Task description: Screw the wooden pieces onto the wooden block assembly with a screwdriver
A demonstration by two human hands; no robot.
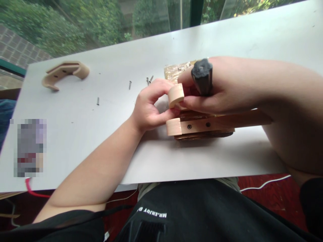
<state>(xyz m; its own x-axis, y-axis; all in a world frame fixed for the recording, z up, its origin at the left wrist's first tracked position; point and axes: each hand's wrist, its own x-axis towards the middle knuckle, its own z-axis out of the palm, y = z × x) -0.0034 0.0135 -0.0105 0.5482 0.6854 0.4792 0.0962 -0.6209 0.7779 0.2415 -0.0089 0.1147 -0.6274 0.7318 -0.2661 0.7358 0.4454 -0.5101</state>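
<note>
Pinches a pale curved wooden end (176, 95) between the thumb and fingers of the left hand (148, 104), just to the left of the right thumb tip. Curls the right hand (217, 87) around a black fluted screwdriver handle (202, 75), upright between thumb and forefinger, with the shaft hidden below. Cannot tell a touch from a near miss between right thumb and wooden end.

Shows, just on the near side of both hands, a wooden strip (222, 121) with two dark screw heads (189, 126) and a pale rounded tip (173, 127), running rightward under the right forearm. Includes, beyond the left fingertips and partly behind the right hand, a plastic-wrapped block (171, 72). Has on the bench (83, 134), left of the left hand, several loose screws (130, 85); farther left, a curved wooden bracket (69, 70); left of the left forearm, a pixelated object (30, 148), too blurred to identify.
</note>
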